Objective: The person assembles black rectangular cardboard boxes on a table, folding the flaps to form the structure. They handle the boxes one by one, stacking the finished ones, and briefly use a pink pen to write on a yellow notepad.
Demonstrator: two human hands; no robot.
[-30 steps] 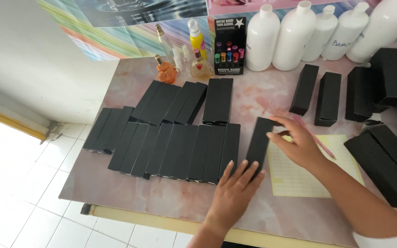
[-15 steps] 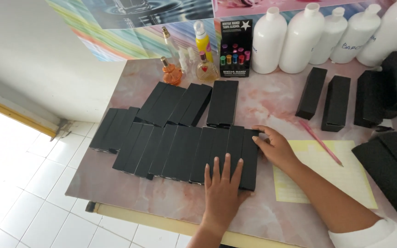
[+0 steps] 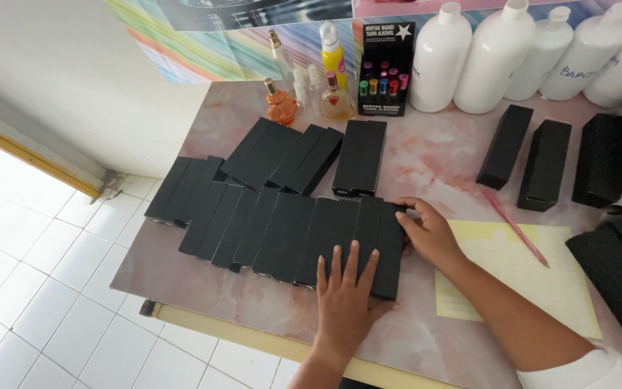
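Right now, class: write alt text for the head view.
Two bare hands press on a row of flat black cardboard boxes on a pink marbled table: left hand flat on top, right hand at the row's end.

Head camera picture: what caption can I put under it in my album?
Two hands, left and right, press a row of flat black boxes together on a pink marble table.

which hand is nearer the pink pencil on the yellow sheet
Right. The right hand rests just left of the pink pencil; the left hand lies farther away, flat on the black boxes.
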